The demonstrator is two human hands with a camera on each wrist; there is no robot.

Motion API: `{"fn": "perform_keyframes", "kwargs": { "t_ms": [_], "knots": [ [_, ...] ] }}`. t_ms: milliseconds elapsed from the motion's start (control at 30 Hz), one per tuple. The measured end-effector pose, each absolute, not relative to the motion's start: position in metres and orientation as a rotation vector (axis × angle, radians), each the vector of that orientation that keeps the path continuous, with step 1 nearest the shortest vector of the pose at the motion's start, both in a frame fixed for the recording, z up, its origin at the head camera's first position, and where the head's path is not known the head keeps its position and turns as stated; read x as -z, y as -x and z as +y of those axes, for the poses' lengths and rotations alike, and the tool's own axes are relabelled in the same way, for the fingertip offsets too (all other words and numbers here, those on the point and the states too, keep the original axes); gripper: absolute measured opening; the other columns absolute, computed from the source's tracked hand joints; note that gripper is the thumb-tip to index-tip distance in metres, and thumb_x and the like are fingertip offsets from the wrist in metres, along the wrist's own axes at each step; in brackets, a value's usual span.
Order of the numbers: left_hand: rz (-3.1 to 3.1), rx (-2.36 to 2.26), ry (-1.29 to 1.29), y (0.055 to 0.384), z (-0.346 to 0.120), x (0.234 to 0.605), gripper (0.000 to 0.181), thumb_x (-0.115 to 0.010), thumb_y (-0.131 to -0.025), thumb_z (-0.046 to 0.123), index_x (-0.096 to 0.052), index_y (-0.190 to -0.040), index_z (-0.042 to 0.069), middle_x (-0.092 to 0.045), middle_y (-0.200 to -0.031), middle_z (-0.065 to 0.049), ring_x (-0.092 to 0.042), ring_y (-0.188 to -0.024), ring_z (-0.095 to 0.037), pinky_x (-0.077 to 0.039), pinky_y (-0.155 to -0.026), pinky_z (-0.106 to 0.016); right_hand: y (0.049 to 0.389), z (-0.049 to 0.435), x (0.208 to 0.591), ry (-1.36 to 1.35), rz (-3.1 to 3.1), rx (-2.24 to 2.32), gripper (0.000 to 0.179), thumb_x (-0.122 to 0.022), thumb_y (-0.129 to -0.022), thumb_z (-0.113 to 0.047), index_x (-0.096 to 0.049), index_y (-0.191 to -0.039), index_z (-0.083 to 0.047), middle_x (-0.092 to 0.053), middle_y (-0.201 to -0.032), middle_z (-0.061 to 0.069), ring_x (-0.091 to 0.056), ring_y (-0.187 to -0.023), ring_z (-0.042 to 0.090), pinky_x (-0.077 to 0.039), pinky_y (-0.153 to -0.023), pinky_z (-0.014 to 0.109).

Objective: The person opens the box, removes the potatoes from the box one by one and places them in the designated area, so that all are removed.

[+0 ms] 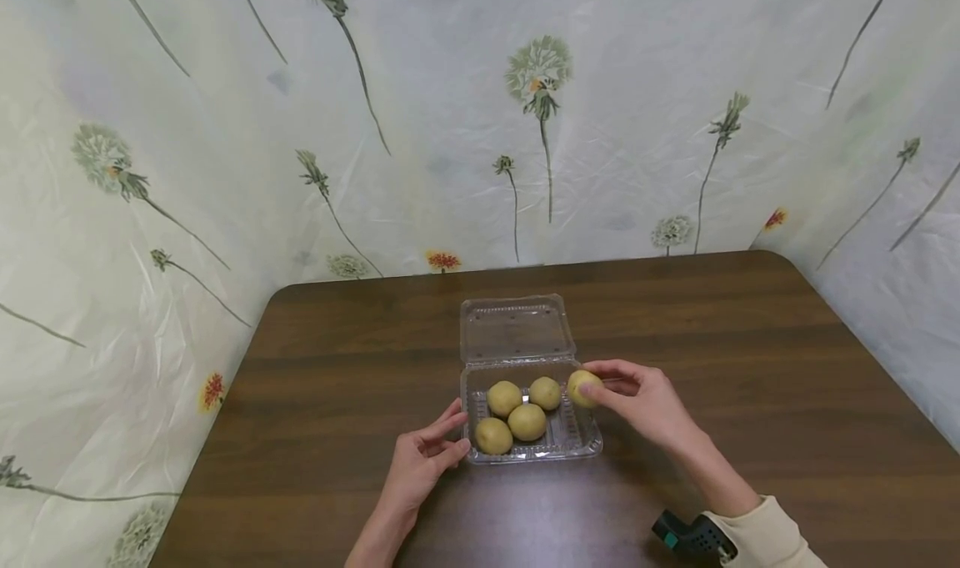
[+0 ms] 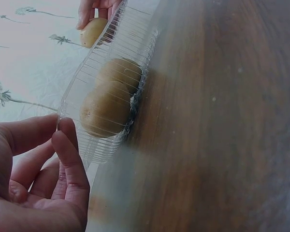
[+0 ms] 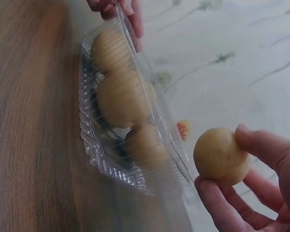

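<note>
A clear plastic clamshell container (image 1: 588, 449) sits on the table, its ridged lid (image 1: 516, 330) folded back. Several small round yellow-brown potatoes (image 1: 527, 422) lie inside. The left hand (image 1: 426, 464) pinches the container's left rim between thumb and fingers, close up in the left wrist view. With thumb and fingertips, the right hand (image 1: 648, 401) holds another potato (image 3: 220, 155) at the right rim, slightly above it. In the right wrist view that potato is outside the container wall, near the rim. Faint dark specks dot its skin.
A dark brown wooden table (image 1: 352, 359) with rounded back corners carries the container. Behind and beside it hangs a pale sheet (image 1: 450, 118) printed with dandelions. The right wrist wears a black device (image 1: 690, 539) next to a cream sleeve (image 1: 765, 539).
</note>
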State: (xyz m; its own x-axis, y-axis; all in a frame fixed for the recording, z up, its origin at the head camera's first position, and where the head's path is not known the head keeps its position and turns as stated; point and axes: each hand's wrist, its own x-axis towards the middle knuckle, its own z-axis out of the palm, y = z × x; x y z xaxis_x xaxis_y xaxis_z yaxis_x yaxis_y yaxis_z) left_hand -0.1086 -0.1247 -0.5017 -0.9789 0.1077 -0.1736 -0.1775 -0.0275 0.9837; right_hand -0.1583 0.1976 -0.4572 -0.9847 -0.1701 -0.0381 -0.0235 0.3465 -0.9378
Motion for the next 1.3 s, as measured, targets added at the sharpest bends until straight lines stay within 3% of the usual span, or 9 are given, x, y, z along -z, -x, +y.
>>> {"fn": "perform_keyframes", "kwargs": {
  "t_ms": [500,1300],
  "knots": [
    [2.037,-2.107,0.077,0.109,-0.126,0.499,0.041,-0.074,-0.086,0.007,-0.065,-0.126,0.0,-0.052,-0.143,-0.002,-0.059,-0.075,-0.012,-0.047,-0.066,-0.02,0.165,0.204,0.468,0.091,2.497,1.767,0.047,-0.076,-0.087,-0.034,-0.066,-0.122,-0.004,-0.069,-0.113,0.013,-0.066,-0.096,0.012,-0.052,-0.076,0.024],
    [2.034,-2.112,0.079,0.108,-0.125,0.499,0.042,-0.075,-0.086,0.008,-0.064,-0.126,-0.001,-0.053,-0.142,-0.002,-0.057,-0.073,-0.011,-0.046,-0.066,-0.02,0.174,0.215,0.469,0.029,2.582,1.67,0.052,-0.072,-0.088,-0.043,-0.065,-0.124,-0.006,-0.065,-0.122,0.014,-0.065,-0.099,0.015,-0.051,-0.075,0.025]
  ]
}}
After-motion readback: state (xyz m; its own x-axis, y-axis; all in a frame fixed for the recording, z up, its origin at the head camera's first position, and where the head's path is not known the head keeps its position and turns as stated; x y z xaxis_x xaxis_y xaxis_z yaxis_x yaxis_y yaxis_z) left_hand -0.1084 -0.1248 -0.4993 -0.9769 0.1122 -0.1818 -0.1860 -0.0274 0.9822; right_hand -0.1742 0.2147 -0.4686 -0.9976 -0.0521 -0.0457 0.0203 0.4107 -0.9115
